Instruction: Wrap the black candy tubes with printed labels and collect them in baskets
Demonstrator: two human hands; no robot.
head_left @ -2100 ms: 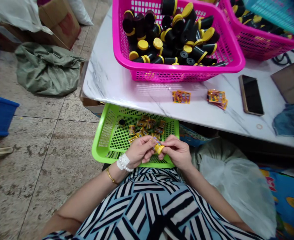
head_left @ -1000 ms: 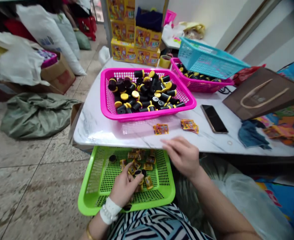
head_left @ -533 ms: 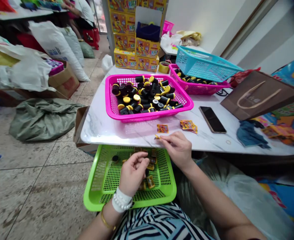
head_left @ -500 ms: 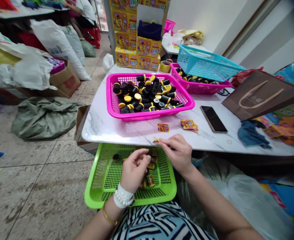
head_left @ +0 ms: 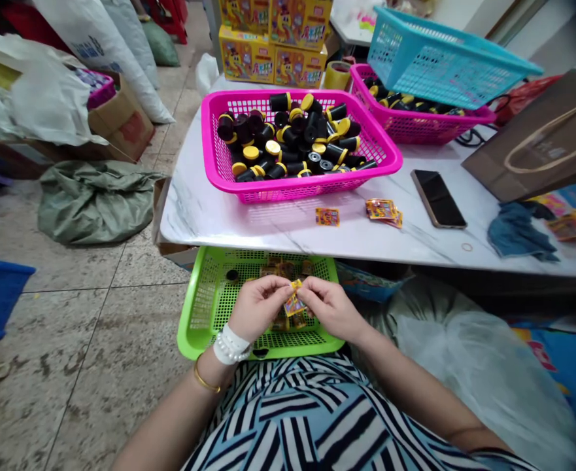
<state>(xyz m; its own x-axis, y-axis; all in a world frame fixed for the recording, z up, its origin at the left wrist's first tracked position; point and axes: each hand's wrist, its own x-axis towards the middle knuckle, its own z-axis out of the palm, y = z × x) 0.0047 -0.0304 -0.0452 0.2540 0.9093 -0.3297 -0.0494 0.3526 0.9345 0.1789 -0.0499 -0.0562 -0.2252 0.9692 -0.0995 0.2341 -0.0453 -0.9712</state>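
My left hand (head_left: 257,306) and my right hand (head_left: 330,307) meet over a green basket (head_left: 204,307) on my lap. Both pinch a small yellow-orange sticker (head_left: 294,303) between their fingertips; whether my left hand also holds a small cap under it is hidden. The green basket holds several labelled black caps and one plain black cap (head_left: 232,275). On the marble table (head_left: 204,209) lie a single sticker (head_left: 327,216) and a small stack of stickers (head_left: 384,210). A pink basket (head_left: 229,176) on the table is full of black-and-yellow caps.
A phone (head_left: 437,199), a blue cloth (head_left: 518,232) and a brown paper bag (head_left: 542,144) lie on the table's right. A second pink basket (head_left: 415,127) carries a blue basket (head_left: 439,62). Yellow boxes (head_left: 268,59) stand behind. Sacks and a green bag (head_left: 94,199) cover the floor left.
My right hand picked a sticker off the table's edge and brought it down to my left hand over the green basket. The view tilted down.
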